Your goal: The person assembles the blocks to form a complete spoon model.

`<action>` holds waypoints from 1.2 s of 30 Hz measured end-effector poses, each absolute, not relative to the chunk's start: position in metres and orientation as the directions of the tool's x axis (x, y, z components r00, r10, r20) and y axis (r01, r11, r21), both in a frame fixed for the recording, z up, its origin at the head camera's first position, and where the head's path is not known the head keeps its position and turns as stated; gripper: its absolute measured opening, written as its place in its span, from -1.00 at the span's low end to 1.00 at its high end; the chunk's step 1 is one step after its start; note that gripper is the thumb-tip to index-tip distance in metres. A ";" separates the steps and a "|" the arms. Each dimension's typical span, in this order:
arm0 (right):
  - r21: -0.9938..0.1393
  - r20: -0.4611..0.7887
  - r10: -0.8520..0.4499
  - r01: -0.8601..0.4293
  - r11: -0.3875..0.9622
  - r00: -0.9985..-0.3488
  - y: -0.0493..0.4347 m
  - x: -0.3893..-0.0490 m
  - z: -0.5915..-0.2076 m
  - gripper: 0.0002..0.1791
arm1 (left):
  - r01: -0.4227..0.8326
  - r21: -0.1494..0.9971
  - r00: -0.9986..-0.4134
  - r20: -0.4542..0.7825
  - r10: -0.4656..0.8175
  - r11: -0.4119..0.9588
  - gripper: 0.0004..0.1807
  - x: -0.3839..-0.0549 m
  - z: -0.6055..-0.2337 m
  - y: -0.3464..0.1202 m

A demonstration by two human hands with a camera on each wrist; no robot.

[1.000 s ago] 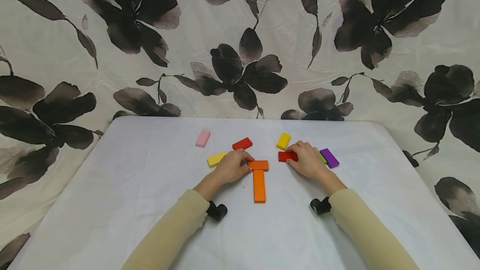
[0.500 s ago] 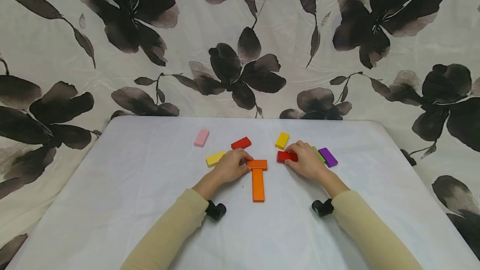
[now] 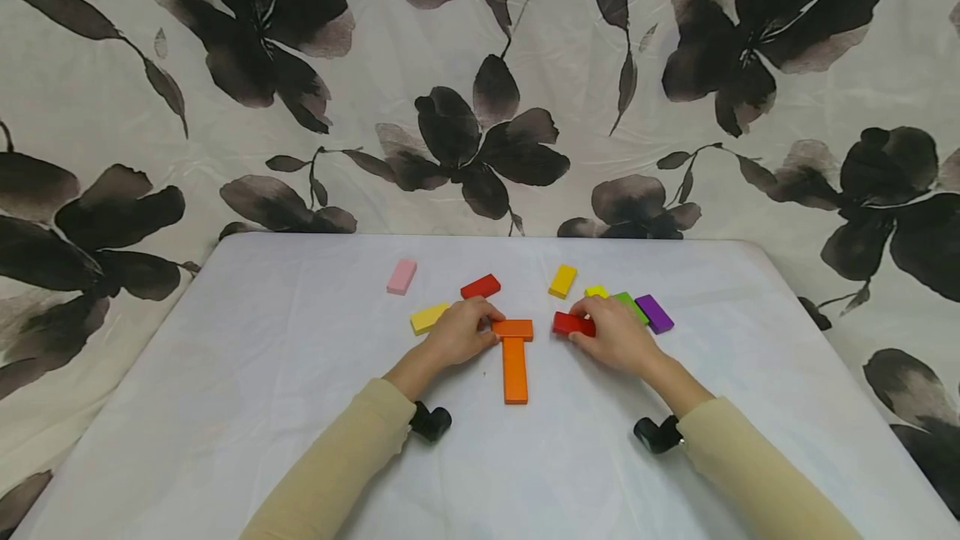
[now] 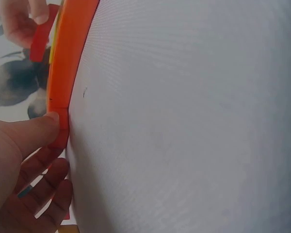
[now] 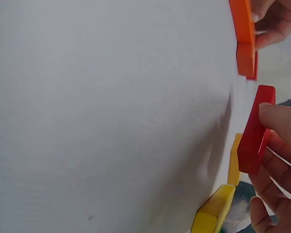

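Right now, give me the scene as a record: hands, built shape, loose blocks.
left hand: pinches orange crosspiece
right hand: grips front red block, apparently in the air
shape: orange stem meets orange crosspiece, forming T
loose left: pink block, left yellow block, back red block
loose right: back yellow block, half-hidden yellow block, green block, purple block

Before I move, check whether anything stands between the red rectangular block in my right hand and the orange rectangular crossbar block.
Nothing visible does: the head view shows only white tabletop between the red block and the right end of the orange crossbar block. The left hand holds the opposite end, outside that gap.
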State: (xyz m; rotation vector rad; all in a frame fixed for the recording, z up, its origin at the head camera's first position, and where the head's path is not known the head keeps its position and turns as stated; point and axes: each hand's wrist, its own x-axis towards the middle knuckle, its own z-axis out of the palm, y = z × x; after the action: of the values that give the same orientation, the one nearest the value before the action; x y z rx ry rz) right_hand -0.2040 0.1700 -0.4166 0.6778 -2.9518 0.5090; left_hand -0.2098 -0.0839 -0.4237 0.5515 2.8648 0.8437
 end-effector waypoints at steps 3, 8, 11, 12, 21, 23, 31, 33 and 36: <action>-0.310 0.147 -0.422 -0.447 0.839 -0.895 0.169 -0.197 -0.416 -0.63 | 0.312 0.540 -0.929 0.001 0.370 0.782 -0.74 -0.210 -0.423 -0.084; -0.306 0.153 -0.465 -0.489 0.817 -0.872 0.168 -0.185 -0.415 -0.59 | 0.313 0.545 -0.928 -0.001 0.374 0.778 -0.75 -0.210 -0.422 -0.084; -0.297 0.129 -0.481 -0.497 0.815 -0.867 0.166 -0.177 -0.415 -0.59 | 0.315 0.546 -0.926 0.000 0.377 0.776 -0.74 -0.210 -0.423 -0.084; -0.300 0.116 -0.483 -0.494 0.816 -0.868 0.166 -0.175 -0.414 -0.60 | 0.316 0.545 -0.926 0.000 0.377 0.776 -0.74 -0.210 -0.423 -0.084; -0.342 0.043 -0.492 -0.476 0.810 -0.869 0.162 -0.156 -0.409 -0.61 | 0.310 0.537 -0.929 -0.007 0.371 0.785 -0.74 -0.209 -0.421 -0.083; -0.352 0.034 -0.490 -0.469 0.810 -0.871 0.161 -0.153 -0.409 -0.61 | 0.310 0.534 -0.929 -0.008 0.371 0.787 -0.74 -0.209 -0.421 -0.083; -0.374 0.030 -0.499 -0.473 0.798 -0.866 0.155 -0.136 -0.408 -0.63 | 0.309 0.524 -0.930 -0.007 0.367 0.793 -0.74 -0.210 -0.420 -0.083; -0.379 0.020 -0.506 -0.475 0.794 -0.862 0.154 -0.132 -0.409 -0.64 | 0.310 0.527 -0.930 -0.005 0.368 0.791 -0.74 -0.210 -0.421 -0.083; -0.392 0.000 -0.509 -0.468 0.792 -0.861 0.152 -0.126 -0.410 -0.65 | 0.316 0.528 -0.929 0.005 0.369 0.788 -0.74 -0.210 -0.421 -0.082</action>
State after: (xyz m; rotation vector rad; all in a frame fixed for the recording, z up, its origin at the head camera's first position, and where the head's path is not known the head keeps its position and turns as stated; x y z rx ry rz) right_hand -0.1262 0.1515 -0.4102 0.8409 -3.0733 0.6278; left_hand -0.2097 -0.0825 -0.4213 0.5524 2.8767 0.8236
